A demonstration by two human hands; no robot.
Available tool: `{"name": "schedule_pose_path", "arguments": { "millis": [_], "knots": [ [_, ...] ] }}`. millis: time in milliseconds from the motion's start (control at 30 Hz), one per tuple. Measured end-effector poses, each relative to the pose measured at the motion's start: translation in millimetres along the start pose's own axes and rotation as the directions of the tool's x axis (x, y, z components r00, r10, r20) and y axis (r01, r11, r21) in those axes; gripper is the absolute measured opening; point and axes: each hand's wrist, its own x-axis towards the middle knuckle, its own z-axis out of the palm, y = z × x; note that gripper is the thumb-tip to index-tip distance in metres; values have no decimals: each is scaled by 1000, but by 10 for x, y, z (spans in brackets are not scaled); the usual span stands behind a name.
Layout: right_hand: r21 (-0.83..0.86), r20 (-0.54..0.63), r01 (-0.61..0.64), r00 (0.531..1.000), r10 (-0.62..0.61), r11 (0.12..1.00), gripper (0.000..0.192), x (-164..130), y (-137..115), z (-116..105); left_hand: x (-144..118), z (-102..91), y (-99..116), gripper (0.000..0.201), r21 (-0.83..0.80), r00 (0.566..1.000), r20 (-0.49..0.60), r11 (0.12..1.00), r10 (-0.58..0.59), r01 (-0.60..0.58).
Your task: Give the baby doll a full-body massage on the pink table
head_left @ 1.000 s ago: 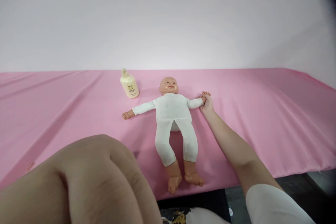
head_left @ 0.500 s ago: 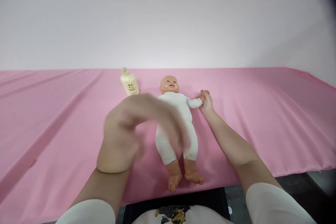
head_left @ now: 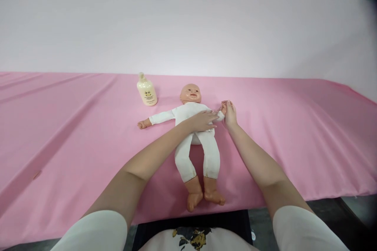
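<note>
A baby doll (head_left: pixel 191 133) in a white suit lies on its back on the pink sheet (head_left: pixel 294 137), head away from me, feet near the front edge. My right hand (head_left: pixel 230 114) is closed around the doll's hand at the end of its outstretched arm on the right. My left hand (head_left: pixel 202 120) lies flat, fingers together, on the doll's chest and upper arm on that same side. The doll's other arm stretches out to the left, bare hand on the sheet.
A cream lotion bottle (head_left: pixel 147 90) stands upright left of the doll's head. A pale pink wall (head_left: pixel 188 27) rises behind the surface. The front edge of the sheet drops off just past the doll's feet, with dark floor (head_left: pixel 338 211) at the lower right.
My left hand has moved from close to the camera forward onto the doll's chest. My right hand has kept its hold on the doll's hand.
</note>
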Motion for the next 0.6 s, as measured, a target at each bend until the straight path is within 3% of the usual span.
{"name": "schedule_pose_path", "arguments": {
  "millis": [133,267,367,433,500,567,600],
  "knots": [
    [29,-192,-31,981,36,999,27,109,48,-93,1,78,-29,43,16,1000,-20,1000,-9,9],
    [36,-366,-66,928,74,997,17,266,82,-237,-230,113,-89,36,-88,982,-191,996,-8,-9],
    [22,-484,-19,875,27,1000,18,339,103,-329,-591,194,-219,37,-235,926,-375,971,-43,-50],
    [-43,-513,-2,858,-20,999,41,345,114,-365,-855,300,-337,31,-405,840,-496,914,-219,-1],
    [-217,-494,-26,865,-87,976,59,314,118,-372,-1076,428,-457,29,-626,711,-538,779,-454,24],
    [-470,-425,-28,883,-198,882,68,248,110,-352,-1216,541,-549,27,-877,592,-408,478,-695,-43],
    [-586,-371,-5,891,-262,810,71,202,98,-333,-1253,580,-577,25,-941,570,-327,318,-754,-119]
  ]
}}
